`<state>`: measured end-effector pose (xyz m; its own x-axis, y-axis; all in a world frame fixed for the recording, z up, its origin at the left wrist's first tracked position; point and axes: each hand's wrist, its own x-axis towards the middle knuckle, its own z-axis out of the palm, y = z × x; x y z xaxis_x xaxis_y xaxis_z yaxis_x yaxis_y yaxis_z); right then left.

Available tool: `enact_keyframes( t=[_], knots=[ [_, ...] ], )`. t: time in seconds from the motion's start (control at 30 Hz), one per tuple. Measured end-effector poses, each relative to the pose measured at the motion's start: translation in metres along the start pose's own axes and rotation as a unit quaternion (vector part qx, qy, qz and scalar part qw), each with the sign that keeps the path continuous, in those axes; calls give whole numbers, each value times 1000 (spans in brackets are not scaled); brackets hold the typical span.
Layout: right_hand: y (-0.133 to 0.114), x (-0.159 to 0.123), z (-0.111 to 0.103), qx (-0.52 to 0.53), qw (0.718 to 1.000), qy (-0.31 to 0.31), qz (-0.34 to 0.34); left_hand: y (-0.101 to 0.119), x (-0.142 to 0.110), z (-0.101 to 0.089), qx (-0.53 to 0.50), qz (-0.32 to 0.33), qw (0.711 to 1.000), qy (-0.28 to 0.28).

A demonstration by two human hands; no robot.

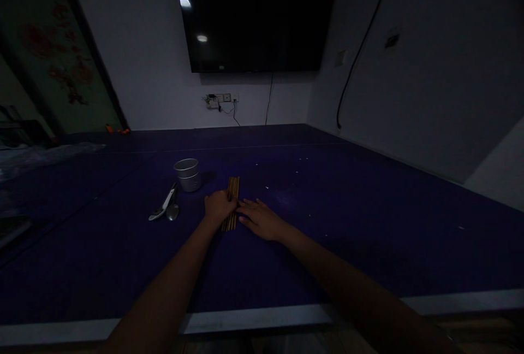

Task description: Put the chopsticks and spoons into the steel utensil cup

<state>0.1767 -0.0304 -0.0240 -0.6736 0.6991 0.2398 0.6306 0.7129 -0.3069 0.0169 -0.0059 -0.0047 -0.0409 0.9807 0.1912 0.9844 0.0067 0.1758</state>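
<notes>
A bundle of brown chopsticks (233, 185) lies on the dark blue tabletop, its sticks side by side and pointing away from me. My left hand (219, 206) is closed over the bundle's middle from the left, thumb across the sticks. From the right, my right hand (262, 219) lies low on the table with its fingers stretched out, the tips at the bundle's right edge. Left of the hands stands an upright metal cup (188, 175) with small holes near its base. Beside it rest a white spoon (163, 205) and a metal spoon (172, 211).
The table (368, 223) has a pale front edge and small white specks scattered over it. Clear plastic wrapping (45, 155) lies at the far left. Behind, a large dark television (262, 15) hangs above wall sockets (223, 99) with loose cables.
</notes>
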Motion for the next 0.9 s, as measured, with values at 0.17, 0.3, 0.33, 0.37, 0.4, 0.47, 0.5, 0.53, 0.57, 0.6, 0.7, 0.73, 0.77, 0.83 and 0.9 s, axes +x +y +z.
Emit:
enact_keyframes(
  t=[0.17, 0.3, 0.33, 0.37, 0.4, 0.47, 0.5, 0.53, 0.57, 0.6, 0.7, 0.73, 0.77, 0.83, 0.9],
  knots=[
    [0, -1, -1, -7, 1000, 7, -12, 0, 0, -1, -8, -10, 1000, -7],
    [1, -2, -1, -10, 1000, 11, -21, 1, 0, -1, -8, -16, 1000, -9],
    [1, -2, -1, -10, 1000, 13, -23, 0, 0, -1, -6, -15, 1000, -9],
    [1, -2, -1, -9, 1000, 14, -25, 0, 0, -1, -3, -13, 1000, -10],
    [1, -3, -1, -9, 999, 16, -26, 0, 0, 0, -1, -12, 1000, -10],
    [1, -3, -1, -9, 999, 18, -27, 0, 0, 0, 4, -8, 1000, -10],
    [0, -3, -1, -10, 999, 18, -27, 0, 0, 1, 6, -6, 1000, -8],
    [0, -4, -2, -11, 999, 19, -26, 0, -1, 1, 6, -4, 1000, -7],
    [0, -4, -2, -12, 999, 20, -24, 0, -1, 1, 7, -2, 1000, -9],
    [-1, -4, -2, -13, 999, 22, -24, 0, -1, 2, 8, -1, 1000, -12],
    [-1, -4, -1, -17, 999, 23, -28, 0, -1, 2, 14, 0, 1000, -21],
    [-1, -4, -1, -19, 999, 21, -30, 0, -1, 2, 17, 0, 1000, -20],
    [-1, -4, 0, -22, 999, 19, -33, 0, -1, 2, 18, 2, 1000, -17],
    [0, -4, 0, -26, 999, 18, -35, 0, -2, 3, 17, 6, 1000, -11],
    [0, -4, 0, -23, 999, 22, -36, 0, -2, 3, 16, 8, 1000, -7]
  ],
)
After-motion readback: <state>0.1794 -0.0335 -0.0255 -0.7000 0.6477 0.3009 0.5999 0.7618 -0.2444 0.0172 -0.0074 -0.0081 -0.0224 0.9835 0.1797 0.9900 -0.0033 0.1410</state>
